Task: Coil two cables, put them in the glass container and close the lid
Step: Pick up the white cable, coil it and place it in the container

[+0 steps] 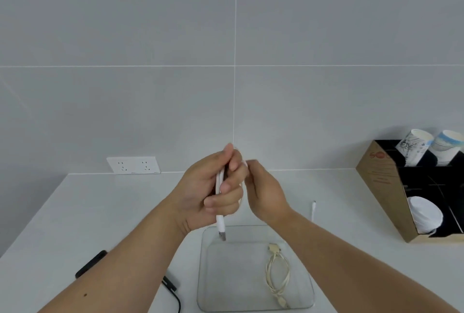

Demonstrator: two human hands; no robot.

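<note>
My left hand [213, 187] grips several loops of a white cable [220, 220] above the counter; the cable's USB plug hangs down from the fist over the glass container [204, 275]. My right hand [266, 192] sits right beside the left and pinches the same cable near the top of the loops. The free end of this cable [313, 208] lies on the counter to the right. Inside the clear rectangular container lies a coiled cream cable [277, 272]. No lid shows in view.
A black cable with a plug [170, 285] and a black object [91, 262] lie on the white counter at the left, partly behind my left arm. A cardboard organiser with paper cups [386, 187] stands at the right. A wall socket [133, 164] is at the back.
</note>
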